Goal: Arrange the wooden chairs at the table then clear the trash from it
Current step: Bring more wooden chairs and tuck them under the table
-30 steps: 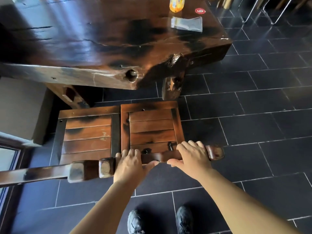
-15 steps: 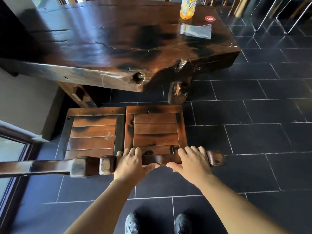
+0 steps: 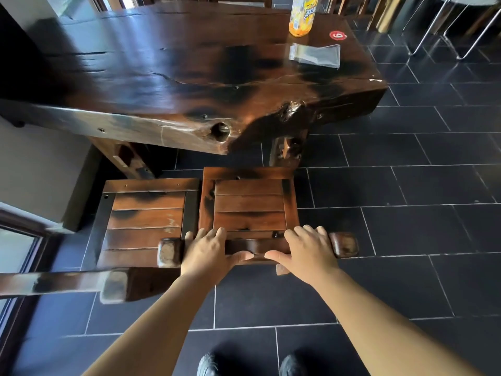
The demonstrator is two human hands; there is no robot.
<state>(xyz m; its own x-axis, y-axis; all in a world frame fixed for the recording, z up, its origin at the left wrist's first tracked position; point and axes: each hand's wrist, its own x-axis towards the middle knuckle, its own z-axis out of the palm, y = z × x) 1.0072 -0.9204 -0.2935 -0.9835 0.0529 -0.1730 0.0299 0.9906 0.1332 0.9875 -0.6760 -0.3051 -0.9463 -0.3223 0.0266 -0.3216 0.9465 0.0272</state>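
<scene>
Two wooden chairs stand side by side below the near edge of a dark slab table. My left hand and my right hand both grip the top rail of the right chair, whose slatted seat front reaches the table leg. The left chair sits a little further back from the table, its top rail in the foreground. On the table's far right lie a clear plastic wrapper and an orange-yellow bottle.
A red round number sticker is on the table by the bottle. A grey wall and a window frame close the left side. Dark tiled floor spreads to the right. Metal chair legs stand at the far right.
The right chair has slid forward toward the table under both hands; its seat front now sits ahead of the left chair's. The view has lifted, showing more of the table.
</scene>
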